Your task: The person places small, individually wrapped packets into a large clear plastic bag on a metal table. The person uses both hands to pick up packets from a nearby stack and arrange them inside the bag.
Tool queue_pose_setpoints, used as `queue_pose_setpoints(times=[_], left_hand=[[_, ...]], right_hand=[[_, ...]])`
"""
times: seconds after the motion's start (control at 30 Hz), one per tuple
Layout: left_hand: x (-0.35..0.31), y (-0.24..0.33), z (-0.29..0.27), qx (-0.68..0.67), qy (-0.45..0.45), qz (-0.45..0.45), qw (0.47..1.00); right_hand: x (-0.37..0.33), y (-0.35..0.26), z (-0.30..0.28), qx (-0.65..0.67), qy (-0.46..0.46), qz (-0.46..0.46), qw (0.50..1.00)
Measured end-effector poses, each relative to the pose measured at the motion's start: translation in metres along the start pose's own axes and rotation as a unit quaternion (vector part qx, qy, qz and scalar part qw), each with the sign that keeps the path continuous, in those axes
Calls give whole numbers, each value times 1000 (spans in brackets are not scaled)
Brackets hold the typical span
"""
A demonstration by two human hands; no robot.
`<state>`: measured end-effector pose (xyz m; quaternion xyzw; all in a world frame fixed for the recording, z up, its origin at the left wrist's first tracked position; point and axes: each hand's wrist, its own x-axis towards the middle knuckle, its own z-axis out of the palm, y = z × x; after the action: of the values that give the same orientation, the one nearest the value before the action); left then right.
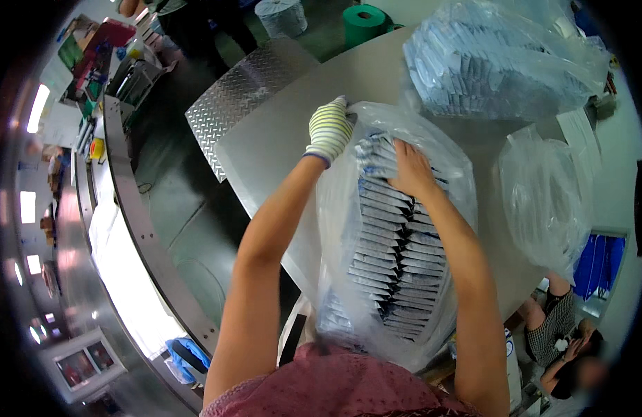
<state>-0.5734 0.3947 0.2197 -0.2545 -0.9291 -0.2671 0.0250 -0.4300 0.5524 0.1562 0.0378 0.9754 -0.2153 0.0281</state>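
Dusky pink cloth (335, 382) fills the bottom of the view, right up close, and two forearms reach out past it over the pale table (265, 139). Out front, the left hand (330, 131), in a striped glove, has its fingers curled at the edge of a clear plastic bag (460, 167), apparently gripping the film. Over to the bare right hand (413, 169): it's down on the packets (376, 240) at the far end, thumb set wide of the fingers, though whether they pinch one I can't tell.

And the packets? They're lying inside that bag at the middle of the table, stacked on edge in two long rows that meet along a dark seam. So the loading looks mostly done here; straightening the far end and closing the bag seem to be what's left, with no tie or seal in sight. Up at the far right sits another packet-filled bag (488, 66), while a crumpled clear bag (543, 194) lies nearer, apparently without packets.
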Motion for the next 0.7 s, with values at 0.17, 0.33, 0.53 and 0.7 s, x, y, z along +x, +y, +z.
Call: queue_pose_setpoints(times=[0.17, 0.33, 0.53, 0.7], left_hand=[[-13, 60, -15, -69, -34, 84, 994], [-8, 41, -40, -478, -179, 71, 857], [-30, -48, 28, -639, -101, -325, 690], [-88, -31, 143, -562, -179, -252, 767]], right_hand=[[29, -5, -6, -170, -117, 119, 971], [-26, 9, -39, 48, 13, -12, 999], [-135, 101, -79, 433, 310, 266, 804], [-121, 107, 10, 513, 121, 439, 728]])
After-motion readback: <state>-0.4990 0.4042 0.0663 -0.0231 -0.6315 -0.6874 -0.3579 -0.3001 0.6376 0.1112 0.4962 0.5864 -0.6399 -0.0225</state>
